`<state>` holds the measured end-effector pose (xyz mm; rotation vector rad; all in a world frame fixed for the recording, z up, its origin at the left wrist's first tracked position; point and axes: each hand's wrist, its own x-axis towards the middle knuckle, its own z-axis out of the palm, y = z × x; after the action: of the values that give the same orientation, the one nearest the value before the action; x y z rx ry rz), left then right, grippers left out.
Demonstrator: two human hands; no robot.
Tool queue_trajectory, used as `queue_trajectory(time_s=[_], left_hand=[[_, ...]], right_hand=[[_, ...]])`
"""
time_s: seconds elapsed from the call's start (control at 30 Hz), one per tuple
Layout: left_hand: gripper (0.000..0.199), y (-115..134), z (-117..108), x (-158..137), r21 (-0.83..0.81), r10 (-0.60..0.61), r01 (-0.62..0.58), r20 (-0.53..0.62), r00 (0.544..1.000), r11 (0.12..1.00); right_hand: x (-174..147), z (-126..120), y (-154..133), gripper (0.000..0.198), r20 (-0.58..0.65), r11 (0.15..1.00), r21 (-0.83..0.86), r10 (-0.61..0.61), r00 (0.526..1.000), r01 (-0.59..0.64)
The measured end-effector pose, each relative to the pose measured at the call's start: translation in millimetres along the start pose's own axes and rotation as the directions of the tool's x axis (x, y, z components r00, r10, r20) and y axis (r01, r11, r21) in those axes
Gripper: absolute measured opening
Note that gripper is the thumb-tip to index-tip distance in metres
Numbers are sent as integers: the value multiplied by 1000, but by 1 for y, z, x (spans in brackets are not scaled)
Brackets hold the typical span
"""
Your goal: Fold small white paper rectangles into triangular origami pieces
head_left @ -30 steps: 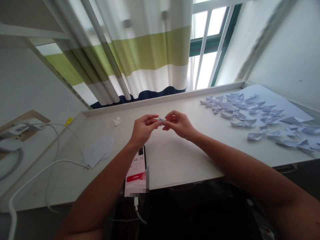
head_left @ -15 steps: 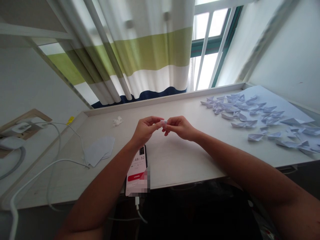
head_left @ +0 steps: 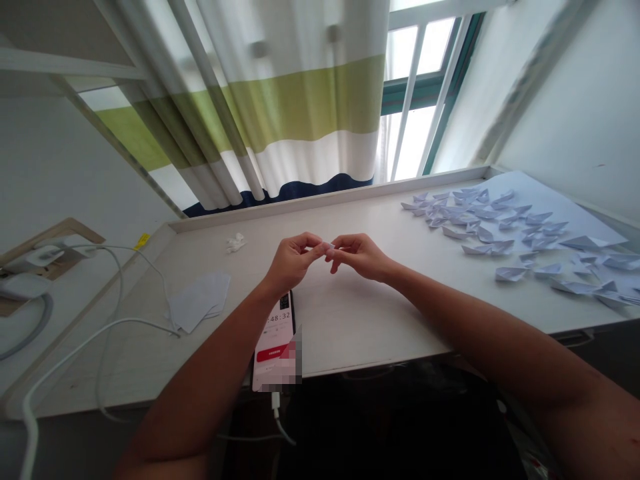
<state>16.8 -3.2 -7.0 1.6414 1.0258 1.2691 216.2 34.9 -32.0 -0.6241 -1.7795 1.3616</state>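
Over the middle of the white table, my left hand (head_left: 296, 259) and my right hand (head_left: 361, 257) meet at their fingertips. Between them they pinch a small folded piece of paper (head_left: 330, 247), of which only a pale bit shows; the fingers hide the rest. Both thumbs press against it from the near side. To the right lie several folded paper boats (head_left: 493, 248), spread in a loose group. A few flat sheets of white paper (head_left: 197, 303) rest on the table, left of my left forearm.
A phone (head_left: 273, 347) with a charging cable lies at the table's front edge, partly under my left forearm. Crumpled white paper (head_left: 235, 243) sits at the back left. White cables (head_left: 125, 321) cross the left side from a power socket (head_left: 47, 257). A large white sheet (head_left: 530, 193) lies behind the boats.
My fingertips have shifted slightly around the folded paper, and less of it shows between them. The boats, sheets and phone stay where they were.
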Motion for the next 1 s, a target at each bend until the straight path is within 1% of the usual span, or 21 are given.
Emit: queue_trajectory(time_s=[0.17, 0.3, 0.5, 0.67, 0.73, 0.87, 0.97, 1.0], left_hand=[[32, -2, -2, 0, 7, -51, 51, -16, 999, 999], [33, -7, -3, 1, -27, -48, 47, -37, 998, 999], [27, -3, -4, 0, 80, -34, 37, -36, 999, 996], [17, 1, -3, -1, 104, -1, 5, -42, 999, 995], [17, 0, -2, 0, 82, -10, 15, -61, 998, 997], [22, -4, -1, 2, 20, -27, 30, -115, 993, 999], [35, -7, -1, 3, 53, 0, 9, -156, 988, 999], [37, -7, -2, 3, 69, 7, 5, -166, 986, 998]], right_hand=[[1, -1, -1, 57, 12, 1000, -15, -23, 1000, 23], [1, -3, 0, 56, 23, 999, -30, -23, 999, 24], [0, -3, 2, 54, 16, 999, -47, -5, 1000, 6], [-1, -3, 1, 51, 20, 994, -104, -23, 1000, 25], [-1, -3, 0, 49, 40, 990, -138, -20, 999, 25], [-2, -3, -2, 47, 71, 986, -165, -20, 997, 31], [-1, -2, -2, 49, 55, 992, -127, -20, 998, 26], [-1, -2, -2, 50, 46, 994, -108, -18, 999, 22]])
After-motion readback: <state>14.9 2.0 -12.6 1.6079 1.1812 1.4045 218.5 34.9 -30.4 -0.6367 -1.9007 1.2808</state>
